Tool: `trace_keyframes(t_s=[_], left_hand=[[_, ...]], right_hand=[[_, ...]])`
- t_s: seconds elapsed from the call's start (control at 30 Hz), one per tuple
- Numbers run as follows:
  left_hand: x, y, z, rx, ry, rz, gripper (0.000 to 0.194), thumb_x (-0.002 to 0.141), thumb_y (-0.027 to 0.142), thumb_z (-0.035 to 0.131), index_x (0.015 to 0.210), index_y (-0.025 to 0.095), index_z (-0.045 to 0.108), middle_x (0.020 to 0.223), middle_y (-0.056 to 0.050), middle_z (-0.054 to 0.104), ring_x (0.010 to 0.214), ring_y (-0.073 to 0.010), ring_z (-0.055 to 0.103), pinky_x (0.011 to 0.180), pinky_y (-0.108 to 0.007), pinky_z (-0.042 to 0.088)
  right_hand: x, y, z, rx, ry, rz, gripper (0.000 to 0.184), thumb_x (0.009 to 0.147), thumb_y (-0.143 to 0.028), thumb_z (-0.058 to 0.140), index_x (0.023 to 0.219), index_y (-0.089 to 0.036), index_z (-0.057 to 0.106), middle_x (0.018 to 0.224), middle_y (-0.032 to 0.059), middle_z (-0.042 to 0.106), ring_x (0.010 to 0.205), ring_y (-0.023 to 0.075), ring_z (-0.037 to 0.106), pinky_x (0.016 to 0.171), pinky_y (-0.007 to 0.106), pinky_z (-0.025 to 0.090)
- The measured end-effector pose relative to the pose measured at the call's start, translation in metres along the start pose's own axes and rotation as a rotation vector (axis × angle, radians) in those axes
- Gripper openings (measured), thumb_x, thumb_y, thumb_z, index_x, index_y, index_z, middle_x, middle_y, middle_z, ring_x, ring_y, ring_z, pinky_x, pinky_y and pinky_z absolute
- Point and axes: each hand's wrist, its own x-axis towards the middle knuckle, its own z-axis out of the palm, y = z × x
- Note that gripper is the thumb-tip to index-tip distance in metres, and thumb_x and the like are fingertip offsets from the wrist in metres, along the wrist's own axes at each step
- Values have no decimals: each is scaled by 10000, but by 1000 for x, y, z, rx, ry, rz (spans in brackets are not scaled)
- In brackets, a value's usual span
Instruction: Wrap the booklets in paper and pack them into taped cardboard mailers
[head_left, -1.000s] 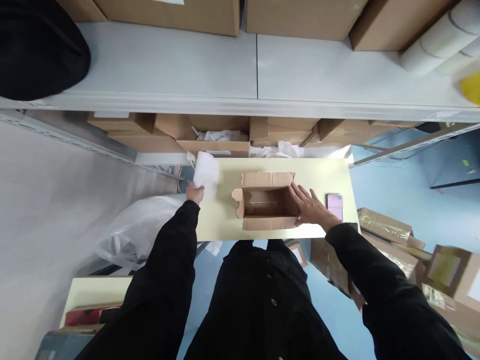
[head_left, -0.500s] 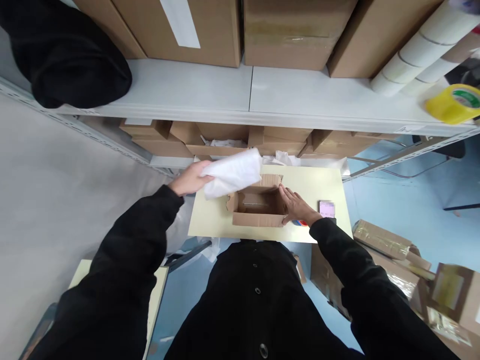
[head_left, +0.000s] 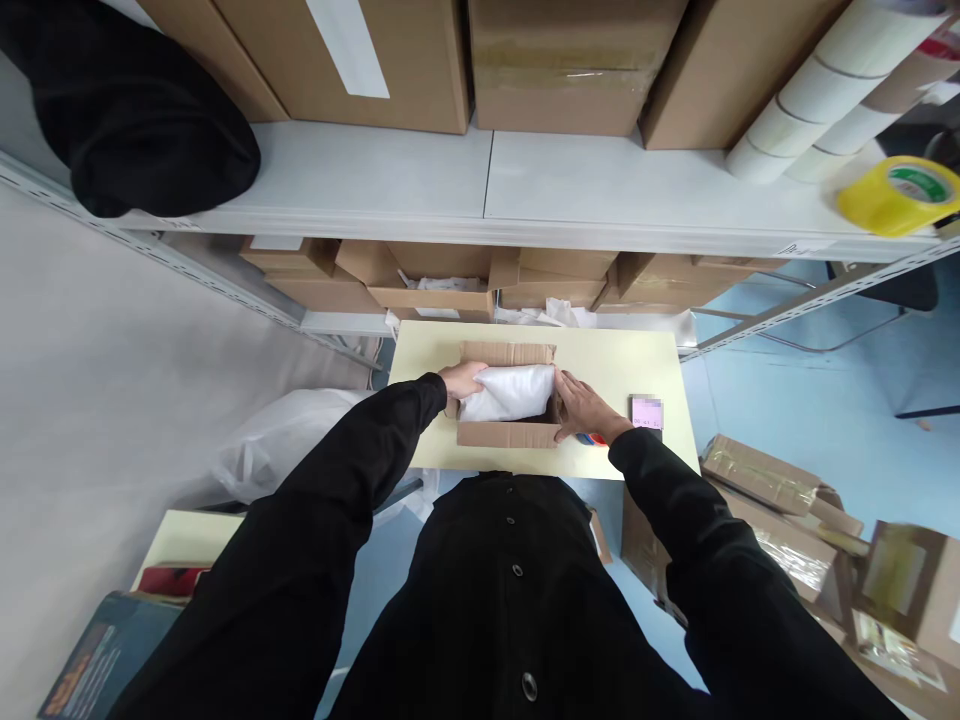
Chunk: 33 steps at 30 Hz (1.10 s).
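An open cardboard box point(head_left: 506, 435) sits on the pale yellow table point(head_left: 607, 350), its long flaps folded outward. Inside its opening lies a white wrapped bundle point(head_left: 516, 392), slightly tilted; what it wraps is hidden. My left hand point(head_left: 460, 380) grips the bundle's left end over the box's left side. My right hand point(head_left: 589, 408) braces the box's right end, fingers near the far corner and thumb near the front corner. Partly under that hand is a small blue and red object point(head_left: 590, 439). A phone point(head_left: 646, 412) lies farther right on the table.
Above the table's far side runs a grey shelf point(head_left: 375, 170) with cartons, white rolls point(head_left: 810, 90), yellow tape point(head_left: 900, 195) and a black cloth item point(head_left: 150, 120). More open cartons point(head_left: 431, 300) stand behind the table. Taped boxes point(head_left: 780, 520) crowd the right floor; a plastic bag point(head_left: 277, 440) is left.
My left hand has brought the white bundle from the table's left, over the box and down into its opening. My right hand has stayed at the box's right end.
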Motion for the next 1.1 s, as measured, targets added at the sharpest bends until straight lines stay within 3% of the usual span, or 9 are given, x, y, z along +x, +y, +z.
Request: trace_keyframes(t_s=[0.33,0.4,0.47,0.53,0.6,0.67,0.77,0.97,1.1], left_hand=[[-13,22,20,284,28,112,379,768,138,596,1146,164,587,1204,-120,644,1157,-272,583,988,-366,426],[-27,17,16,279,163,238,431,782,188,611,1208,165,549,1281,-128,593,1215,-274,540,1040,-395,400],[-42,1,8,212,413,347,434,809,221,580,1237,173,525,1324,-125,555,1252,-266,509,1067,-412,392],[-55,-28,3,80,686,292,439,835,178,487,1273,164,490,1317,-131,551,1253,-244,513,1067,-414,407],[-63,-61,6,-54,772,130,511,818,101,389,1327,130,432,1279,-151,572,1166,-222,588,1010,-401,467],[-66,-89,17,-44,564,49,607,760,66,392,1366,109,402,1247,-158,601,1132,-237,616,997,-422,482],[-64,-101,38,89,302,174,765,716,60,428,1461,43,253,1451,-209,420,1341,-264,430,1106,-406,380],[-55,-69,40,354,152,441,1023,642,76,500,1504,36,-49,1587,-218,6,1468,-296,68,1165,-401,239],[-57,-69,27,498,17,397,1128,614,210,635,1503,53,-41,1578,-247,0,1464,-354,14,1146,-484,209]], right_hand=[[1,-1,-1,-53,6,21,1595,424,-512,887,1474,-112,-245,1528,273,238,1401,421,249,1075,561,289],[1,-1,-1,-59,1,24,1586,431,-526,880,1478,-110,-236,1526,270,246,1404,424,241,1074,573,284],[1,-1,-1,-62,2,24,1573,437,-540,872,1484,-105,-219,1528,270,241,1406,430,234,1073,584,281],[1,-1,-2,-63,1,19,1560,443,-552,865,1492,-103,-199,1535,268,224,1409,434,223,1072,587,282],[0,-1,-3,-62,-5,11,1543,454,-558,858,1497,-109,-187,1546,261,199,1414,434,210,1073,584,287],[0,-1,-4,-59,-14,9,1523,472,-553,853,1499,-124,-187,1558,248,174,1419,431,198,1075,582,291],[1,-2,-8,-38,-33,25,1513,474,-518,865,1503,-154,-183,1567,225,162,1424,431,181,1085,592,280],[-4,-1,-25,259,73,32,1403,499,-494,863,1538,-199,-33,1604,149,18,1457,362,93,1157,480,250],[-29,6,-16,659,324,287,975,793,-550,614,1540,-238,72,1604,120,85,1441,316,214,1110,489,335]])
